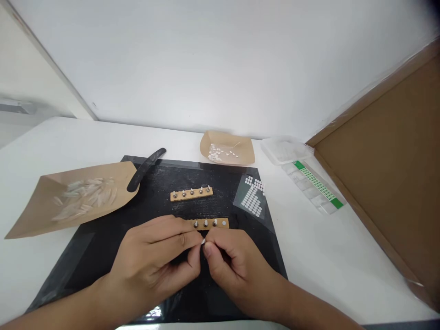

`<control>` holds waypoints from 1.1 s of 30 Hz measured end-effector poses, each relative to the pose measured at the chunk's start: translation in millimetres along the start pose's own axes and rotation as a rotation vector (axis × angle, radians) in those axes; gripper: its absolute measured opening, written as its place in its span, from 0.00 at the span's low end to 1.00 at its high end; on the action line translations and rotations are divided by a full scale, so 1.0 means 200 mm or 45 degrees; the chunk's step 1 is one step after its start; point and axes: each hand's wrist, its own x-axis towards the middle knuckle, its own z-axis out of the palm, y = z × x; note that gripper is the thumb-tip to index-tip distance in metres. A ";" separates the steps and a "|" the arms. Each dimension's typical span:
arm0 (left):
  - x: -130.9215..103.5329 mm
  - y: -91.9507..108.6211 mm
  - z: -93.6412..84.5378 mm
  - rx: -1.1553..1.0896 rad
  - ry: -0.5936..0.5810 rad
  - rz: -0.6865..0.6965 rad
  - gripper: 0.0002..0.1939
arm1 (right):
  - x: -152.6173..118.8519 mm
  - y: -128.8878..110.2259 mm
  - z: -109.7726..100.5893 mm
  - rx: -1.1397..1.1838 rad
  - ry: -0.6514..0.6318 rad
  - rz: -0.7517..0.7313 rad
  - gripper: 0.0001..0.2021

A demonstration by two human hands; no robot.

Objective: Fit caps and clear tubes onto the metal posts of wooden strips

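So both hands, left hand and right hand, have fingertips pinched nearly closed on a tiny white piece, just in front of the nearer strip over the black mat.

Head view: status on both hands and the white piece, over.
Left hand, right hand: fingertips together at small white piece. Piece mostly covered by fingers. Near tan strip partly hidden by left hand.

Small craft or nail-tip workbench, from what I can see.
Around the black mat I see paper trays and a curved file.
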 end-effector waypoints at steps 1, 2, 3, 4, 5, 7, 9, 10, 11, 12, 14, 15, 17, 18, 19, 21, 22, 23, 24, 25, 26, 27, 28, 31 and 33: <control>0.00 0.00 0.00 0.001 0.003 -0.005 0.08 | 0.00 0.00 0.00 0.023 -0.008 0.004 0.16; 0.00 0.00 0.00 0.005 0.008 -0.008 0.08 | 0.00 0.00 0.00 0.045 -0.013 0.009 0.16; 0.00 0.00 0.00 0.011 0.013 -0.005 0.08 | 0.00 0.00 -0.01 0.067 -0.021 0.014 0.16; 0.00 0.00 0.00 0.019 0.015 0.000 0.08 | 0.00 -0.01 -0.01 0.090 -0.028 0.020 0.16; 0.00 0.00 0.00 0.027 0.017 0.004 0.08 | 0.01 -0.01 -0.01 0.118 -0.039 0.024 0.17; 0.00 0.00 0.00 0.035 0.022 0.005 0.08 | 0.01 -0.01 -0.02 0.184 -0.066 0.037 0.17; 0.00 0.01 0.00 0.028 0.030 -0.009 0.09 | 0.01 0.00 -0.02 0.257 -0.094 0.059 0.18; 0.00 0.01 0.00 0.020 0.035 -0.023 0.10 | 0.01 0.00 -0.02 0.293 -0.105 0.069 0.19; 0.00 0.01 0.00 0.011 0.039 -0.038 0.10 | 0.01 0.00 -0.02 0.325 -0.114 0.076 0.19; 0.00 0.01 0.00 0.005 0.041 -0.051 0.10 | 0.01 0.01 -0.02 0.354 -0.121 0.080 0.20; 0.00 0.01 0.00 -0.015 0.037 -0.064 0.10 | 0.01 0.01 -0.02 0.394 -0.131 0.084 0.20; 0.00 0.01 -0.01 -0.034 0.029 -0.067 0.10 | 0.01 0.01 -0.03 0.403 -0.135 0.085 0.20; 0.00 0.00 -0.01 -0.085 0.014 -0.078 0.09 | 0.02 0.01 -0.03 0.398 -0.132 0.065 0.20; -0.01 -0.01 -0.01 -0.113 0.008 -0.093 0.10 | 0.02 0.01 -0.03 0.381 -0.120 0.048 0.20; -0.01 -0.01 -0.02 -0.142 0.002 -0.112 0.11 | 0.02 0.00 -0.03 0.350 -0.103 0.031 0.19; -0.01 -0.02 -0.02 -0.195 -0.011 -0.146 0.13 | 0.02 0.00 -0.02 0.249 -0.055 0.003 0.19; -0.01 -0.02 -0.02 -0.219 -0.019 -0.157 0.13 | 0.02 0.00 -0.02 0.189 -0.032 -0.005 0.18; -0.01 -0.02 -0.02 -0.239 -0.027 -0.161 0.14 | 0.02 0.00 -0.02 0.129 -0.013 -0.010 0.17; -0.01 -0.02 -0.02 -0.252 -0.030 -0.158 0.14 | 0.02 0.01 -0.01 0.074 0.004 -0.017 0.17; -0.02 -0.02 -0.01 -0.255 -0.029 -0.153 0.14 | 0.02 0.01 -0.01 0.026 0.018 -0.026 0.16; -0.02 -0.02 -0.01 -0.250 -0.025 -0.145 0.14 | 0.02 0.02 -0.01 -0.016 0.026 -0.037 0.16; -0.02 -0.02 -0.01 -0.242 -0.020 -0.137 0.13 | 0.02 0.02 0.00 -0.054 0.031 -0.049 0.15; -0.02 -0.03 -0.01 -0.233 -0.015 -0.130 0.13 | 0.02 0.03 0.00 -0.086 0.034 -0.060 0.15; -0.02 -0.03 -0.01 -0.214 -0.013 -0.120 0.11 | 0.02 0.04 0.01 -0.160 0.031 -0.092 0.15; -0.02 -0.03 -0.01 -0.204 -0.028 -0.124 0.10 | 0.02 0.05 0.01 -0.206 0.036 -0.111 0.15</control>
